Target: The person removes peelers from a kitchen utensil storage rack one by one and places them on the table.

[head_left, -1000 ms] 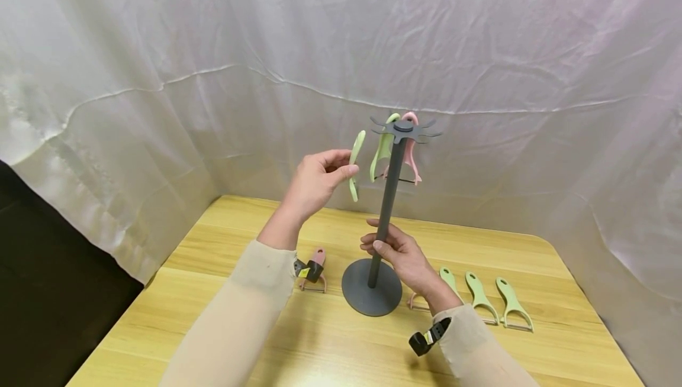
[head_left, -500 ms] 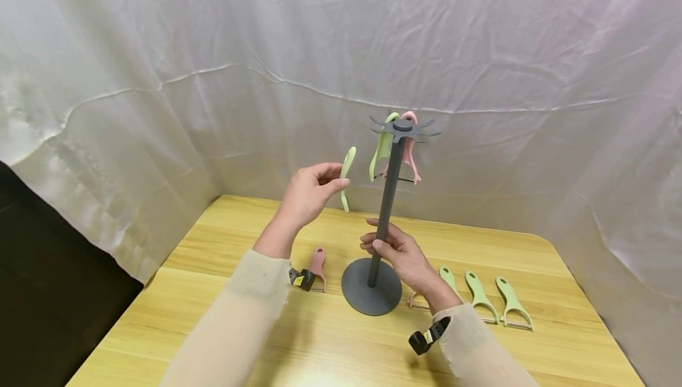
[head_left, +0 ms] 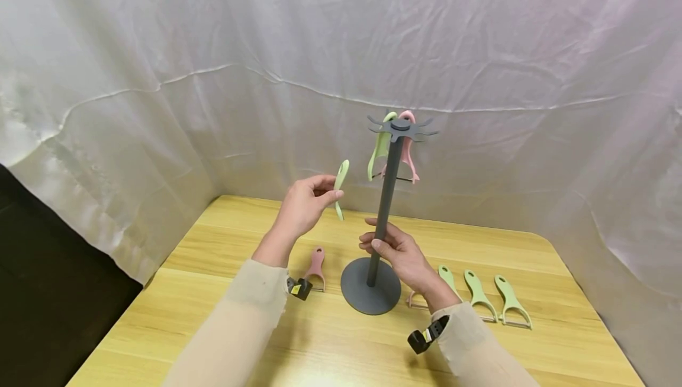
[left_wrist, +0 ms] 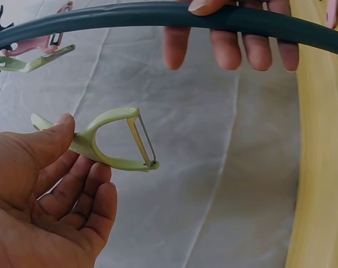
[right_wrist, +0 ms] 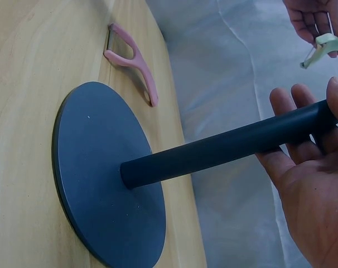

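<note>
Peeler (left_wrist: 86, 142), pale green, Y-shaped, metal-bladed, is pinched by left fingers (left_wrist: 106, 204); right fingers (left_wrist: 225, 51) hold dark pole (right_wrist: 213, 151)

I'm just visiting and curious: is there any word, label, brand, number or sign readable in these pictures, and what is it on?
Readable text: none.
Yellow patch on the black left wrist camera: any print is too small to read.
Light patch on the black right wrist camera: also too small to read.
Held green Y-peeler, pink Y-peeler left of the stand's base, dark stand: no lettering shows.
</note>
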A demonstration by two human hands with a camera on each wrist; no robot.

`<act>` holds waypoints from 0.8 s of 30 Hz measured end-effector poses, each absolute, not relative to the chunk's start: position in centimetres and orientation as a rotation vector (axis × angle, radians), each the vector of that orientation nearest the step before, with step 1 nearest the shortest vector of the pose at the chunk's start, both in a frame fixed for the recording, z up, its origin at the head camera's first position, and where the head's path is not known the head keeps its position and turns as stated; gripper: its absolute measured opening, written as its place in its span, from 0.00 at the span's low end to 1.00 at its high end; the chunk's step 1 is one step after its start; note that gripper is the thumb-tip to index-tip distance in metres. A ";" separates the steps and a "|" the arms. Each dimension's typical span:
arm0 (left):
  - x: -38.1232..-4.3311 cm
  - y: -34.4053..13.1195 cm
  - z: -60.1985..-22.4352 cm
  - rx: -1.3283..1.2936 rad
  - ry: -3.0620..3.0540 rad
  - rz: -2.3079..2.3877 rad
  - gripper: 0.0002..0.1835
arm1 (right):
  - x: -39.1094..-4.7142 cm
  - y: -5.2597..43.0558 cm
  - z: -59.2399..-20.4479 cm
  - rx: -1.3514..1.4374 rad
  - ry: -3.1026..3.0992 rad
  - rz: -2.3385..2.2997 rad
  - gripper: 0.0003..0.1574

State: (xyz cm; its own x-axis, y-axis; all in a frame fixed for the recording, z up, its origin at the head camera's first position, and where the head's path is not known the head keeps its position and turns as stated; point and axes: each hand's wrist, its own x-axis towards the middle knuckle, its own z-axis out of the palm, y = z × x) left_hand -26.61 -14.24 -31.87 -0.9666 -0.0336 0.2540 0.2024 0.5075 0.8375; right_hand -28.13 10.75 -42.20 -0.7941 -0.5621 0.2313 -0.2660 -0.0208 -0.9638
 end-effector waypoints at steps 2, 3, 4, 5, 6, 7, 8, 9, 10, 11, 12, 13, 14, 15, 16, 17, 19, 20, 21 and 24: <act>-26.5 -14.3 -32.0 -0.132 -2.517 -1.432 0.17 | -28.1 10.7 -42.2 -0.878 2.026 -1.900 0.30; -26.5 -14.3 -32.1 -0.126 -2.519 -1.422 0.17 | -28.1 10.7 -42.2 -0.876 2.027 -1.899 0.30; -26.5 -14.3 -32.2 -0.121 -2.520 -1.411 0.17 | -28.1 10.7 -42.1 -0.875 2.029 -1.898 0.30; -26.4 -14.3 -32.4 -0.115 -2.522 -1.396 0.17 | -28.1 10.7 -42.1 -0.875 2.030 -1.896 0.30; -26.4 -14.4 -32.5 -0.104 -2.528 -1.378 0.17 | -28.1 10.7 -42.1 -0.874 2.030 -1.895 0.30; -26.3 -14.4 -32.6 -0.094 -2.532 -1.363 0.16 | -28.1 10.7 -42.1 -0.874 2.029 -1.894 0.30; -26.3 -14.5 -32.8 -0.082 -2.537 -1.345 0.16 | -28.1 10.7 -42.1 -0.875 2.029 -1.893 0.30; -26.3 -14.5 -32.9 -0.070 -2.541 -1.329 0.16 | -28.1 10.7 -42.1 -0.874 2.027 -1.894 0.30; -26.3 -14.6 -33.1 -0.058 -2.545 -1.317 0.16 | -28.1 10.7 -42.1 -0.876 2.025 -1.895 0.30; -26.3 -14.6 -33.2 -0.047 -2.549 -1.308 0.15 | -28.1 10.7 -42.1 -0.877 2.023 -1.897 0.30; -26.3 -14.6 -33.4 -0.036 -2.553 -1.299 0.15 | -28.1 10.7 -42.1 -0.876 2.022 -1.900 0.30; -26.3 -14.7 -33.5 -0.031 -2.558 -1.287 0.15 | -28.1 10.7 -42.1 -0.876 2.021 -1.902 0.30; -26.3 -14.7 -33.6 -0.025 -2.562 -1.274 0.15 | -28.1 10.7 -42.1 -0.876 2.019 -1.905 0.30; -26.3 -14.8 -33.8 -0.018 -2.566 -1.266 0.15 | -28.1 10.7 -42.1 -0.876 2.016 -1.907 0.30; -26.2 -14.8 -33.9 -0.010 -2.571 -1.257 0.15 | -28.1 10.7 -42.1 -0.876 2.014 -1.909 0.30; -26.2 -14.9 -34.0 -0.006 -2.578 -1.245 0.16 | -28.1 10.7 -42.1 -0.874 2.015 -1.909 0.30; -26.1 -14.9 -34.1 0.006 -2.591 -1.228 0.16 | -28.1 10.7 -42.1 -0.872 2.012 -1.910 0.30; -26.1 -15.0 -34.2 0.012 -2.596 -1.222 0.17 | -28.1 10.7 -42.1 -0.871 2.012 -1.910 0.30; -26.1 -15.0 -34.3 0.020 -2.601 -1.221 0.17 | -28.1 10.7 -42.1 -0.870 2.012 -1.911 0.30; -26.0 -15.1 -34.5 0.038 -2.620 -1.204 0.18 | -28.1 10.7 -42.1 -0.870 2.008 -1.916 0.30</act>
